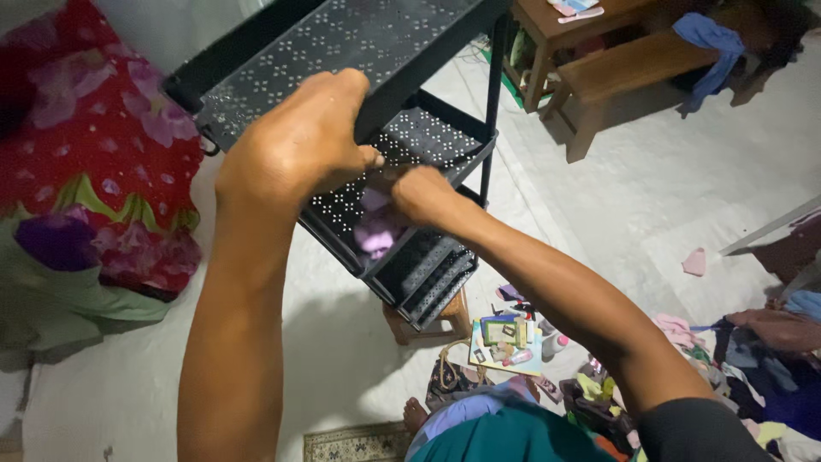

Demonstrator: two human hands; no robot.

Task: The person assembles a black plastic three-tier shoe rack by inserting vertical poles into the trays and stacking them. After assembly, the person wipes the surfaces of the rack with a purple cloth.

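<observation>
A black perforated metal rack (428,137) with several tiered shelves stands on the pale floor below me. My left hand (299,145) grips the front edge of the top shelf (342,38). My right hand (421,192) reaches onto the second shelf and presses a pale purple cloth (376,229) against it. The fingers of the right hand are hidden under the top shelf and the left hand.
A red floral bedcover (94,162) lies at the left. A wooden table and bench (616,64) with a blue cloth (710,38) stand at the back right. Clothes (753,368), small bottles (513,338) and a bag (445,376) lie on the floor at lower right, a small wooden stool (428,325) under the rack.
</observation>
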